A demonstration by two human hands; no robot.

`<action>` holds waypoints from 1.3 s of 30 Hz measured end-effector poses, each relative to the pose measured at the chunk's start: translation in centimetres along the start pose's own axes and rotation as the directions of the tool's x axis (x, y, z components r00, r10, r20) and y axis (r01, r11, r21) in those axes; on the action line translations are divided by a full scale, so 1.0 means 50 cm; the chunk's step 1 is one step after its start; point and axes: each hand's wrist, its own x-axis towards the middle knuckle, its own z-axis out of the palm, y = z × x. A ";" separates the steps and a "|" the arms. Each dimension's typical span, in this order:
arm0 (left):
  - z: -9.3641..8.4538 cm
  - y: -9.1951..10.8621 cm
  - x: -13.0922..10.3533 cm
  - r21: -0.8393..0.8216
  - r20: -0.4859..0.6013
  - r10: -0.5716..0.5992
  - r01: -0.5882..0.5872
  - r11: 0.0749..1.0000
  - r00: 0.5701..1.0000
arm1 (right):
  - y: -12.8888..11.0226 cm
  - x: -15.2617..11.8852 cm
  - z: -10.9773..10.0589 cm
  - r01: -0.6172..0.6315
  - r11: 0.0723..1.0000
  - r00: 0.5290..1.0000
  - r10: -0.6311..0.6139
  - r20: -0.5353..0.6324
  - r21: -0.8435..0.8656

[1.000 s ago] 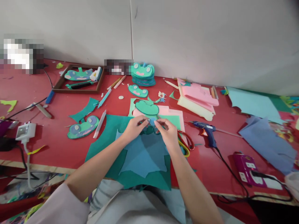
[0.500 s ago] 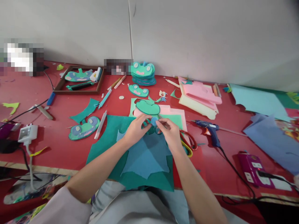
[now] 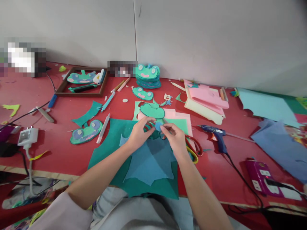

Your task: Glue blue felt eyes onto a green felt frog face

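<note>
Beyond blue felt (image 3: 149, 164), the right hand (image 3: 176, 138) pinches a blue disc (image 3: 158, 125), apparently positioning it, needing steadiness; left hand (image 3: 141, 134) curls, grip unclear.

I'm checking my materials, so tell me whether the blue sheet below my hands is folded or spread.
Spread: the blue sheet lies flat over the dark green sheet, its jagged outline showing; far edge partly hidden.

Blue disc (image 3: 158, 126): small, round, flat, uniform colour; broad face toward the viewer. Located just off view centre, toward 5 o'clock. Held near its 4 o'clock edge by the right hand (image 3: 177, 135).
</note>
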 end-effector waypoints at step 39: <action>-0.008 0.016 0.000 0.039 -0.034 0.112 -0.111 0.993 0.993 | -0.006 -0.015 0.005 0.354 0.885 0.932 -0.360 0.040 -0.303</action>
